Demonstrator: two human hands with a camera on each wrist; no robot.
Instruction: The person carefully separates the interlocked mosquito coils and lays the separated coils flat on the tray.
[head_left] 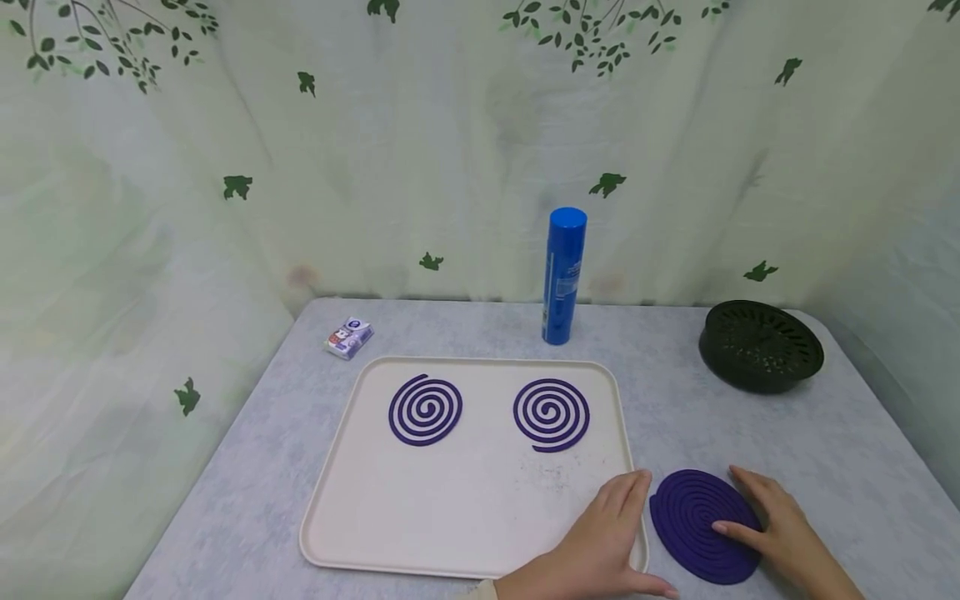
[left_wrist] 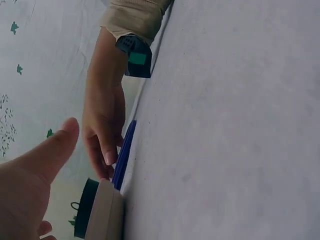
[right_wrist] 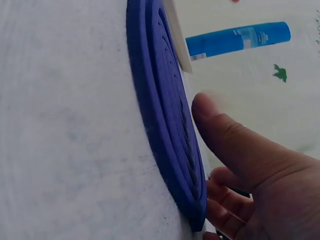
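Nearest me, the person's left grip [head_left: 596,537] is lying along the right edge of the white tray [head_left: 420,517], its fingers nearly straight and the thumb held apart, clasping nothing. The tray is holding two thin spirals [head_left: 426,410] towards its far side, well apart from each other, and a scatter of dark crumbs [head_left: 551,477] is showing in front of the right-hand one. Behind and to the right of the tray, a black slotted dish [head_left: 761,354] is sitting with pale specks on its top; I cannot tell what it is holding inside.

Just right of the tray, a purple coil [head_left: 697,508] is lying flat. The right grip [head_left: 783,529] is spanning its right side, thumb over the top and fingers by the rim, spread apart rather than clamped. The left grip is partly hiding the tray's right edge near the coil.

Behind the tray, a blue can [head_left: 564,275] is standing upright, and a small purple-and-white packet [head_left: 349,338] is lying beyond its far left corner. I am counting one tray, two spirals, one closely wound coil, one dish, one can and one packet on the bench [head_left: 225,492].
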